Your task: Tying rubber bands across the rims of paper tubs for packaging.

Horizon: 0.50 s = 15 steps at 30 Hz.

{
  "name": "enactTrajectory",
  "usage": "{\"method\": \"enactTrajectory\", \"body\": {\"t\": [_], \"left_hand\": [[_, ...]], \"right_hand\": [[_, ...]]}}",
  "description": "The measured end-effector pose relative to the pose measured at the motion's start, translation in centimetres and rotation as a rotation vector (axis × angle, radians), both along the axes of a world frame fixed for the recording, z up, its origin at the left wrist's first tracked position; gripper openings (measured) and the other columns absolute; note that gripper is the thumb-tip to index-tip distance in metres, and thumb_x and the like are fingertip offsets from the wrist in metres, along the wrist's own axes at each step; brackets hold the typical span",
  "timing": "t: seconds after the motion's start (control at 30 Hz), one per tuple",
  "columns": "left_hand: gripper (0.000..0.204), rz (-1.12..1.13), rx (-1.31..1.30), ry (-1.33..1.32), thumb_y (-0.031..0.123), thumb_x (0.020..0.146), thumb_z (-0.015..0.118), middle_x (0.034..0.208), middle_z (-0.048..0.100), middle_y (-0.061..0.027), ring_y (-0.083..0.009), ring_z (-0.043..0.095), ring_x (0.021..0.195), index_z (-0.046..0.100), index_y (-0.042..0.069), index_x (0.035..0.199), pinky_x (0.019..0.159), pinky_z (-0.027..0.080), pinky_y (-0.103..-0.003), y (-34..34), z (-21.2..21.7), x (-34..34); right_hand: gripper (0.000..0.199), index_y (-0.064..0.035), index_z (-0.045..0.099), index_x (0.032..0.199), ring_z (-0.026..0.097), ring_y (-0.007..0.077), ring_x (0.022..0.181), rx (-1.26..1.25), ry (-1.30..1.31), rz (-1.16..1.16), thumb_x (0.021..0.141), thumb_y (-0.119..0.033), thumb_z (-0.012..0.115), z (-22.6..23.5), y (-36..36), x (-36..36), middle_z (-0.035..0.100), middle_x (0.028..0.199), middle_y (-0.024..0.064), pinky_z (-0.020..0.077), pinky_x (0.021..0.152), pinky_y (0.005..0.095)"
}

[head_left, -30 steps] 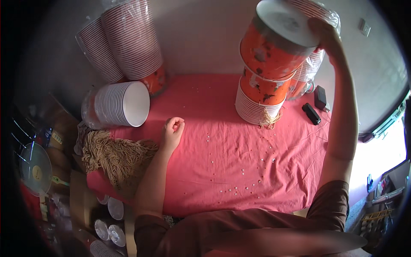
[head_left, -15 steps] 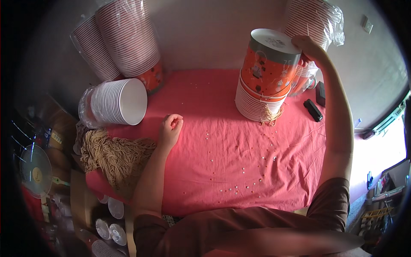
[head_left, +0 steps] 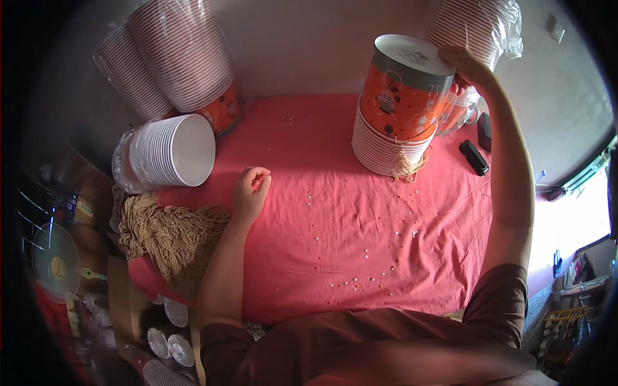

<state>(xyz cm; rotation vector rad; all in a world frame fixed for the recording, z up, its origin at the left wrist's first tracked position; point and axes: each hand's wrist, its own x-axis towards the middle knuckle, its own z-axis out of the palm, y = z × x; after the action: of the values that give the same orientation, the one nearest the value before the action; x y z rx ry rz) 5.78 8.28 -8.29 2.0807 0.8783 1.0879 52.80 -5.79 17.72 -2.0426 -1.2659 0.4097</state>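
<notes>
behind cup stack (head_left: 398,106), right hand (head_left: 465,63) half hidden

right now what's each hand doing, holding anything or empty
Left hand: loosely curled, empty, resting on the red cloth.
Right hand: on the top rim of the orange bucket atop the stack; a closed grip cannot be told.
</notes>
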Motion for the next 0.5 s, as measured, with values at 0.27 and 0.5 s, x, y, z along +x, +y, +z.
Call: {"method": "enactTrajectory", "body": {"t": [0.27,0.5], "left_hand": [[0.011,0.004,0.003,-0.018,0.007,0.089,0.067,0.095,0.064,-0.0078,-0.0161,0.061,0.081,0.064,0.001,0.098,0.072,0.049,-0.029,0.1,-0.1,-0.1],[0.013,-0.004,0.028,-0.015,0.008,0.088,0.068,0.096,0.065,-0.0104,-0.0194,0.063,0.082,0.064,0.001,0.098,0.073,0.051,-0.031,0.3,0.0,-0.3]], "right_hand": [[0.041,-0.0043,0.068,0.099,0.062,0.0177,0.057,-0.039,0.108,-0.084,0.098,-0.039,0.047,-0.7,-0.1,-0.5,0.065,0.073,0.0102,0.0512,0.05,0.0342],[0.02,-0.0011,0.065,0.113,0.061,0.0174,0.103,0.952,-0.673,0.102,0.098,-0.013,0.061,-0.8,-0.6,-3.6,0.063,0.116,0.0088,0.0498,0.086,0.0306]]}}
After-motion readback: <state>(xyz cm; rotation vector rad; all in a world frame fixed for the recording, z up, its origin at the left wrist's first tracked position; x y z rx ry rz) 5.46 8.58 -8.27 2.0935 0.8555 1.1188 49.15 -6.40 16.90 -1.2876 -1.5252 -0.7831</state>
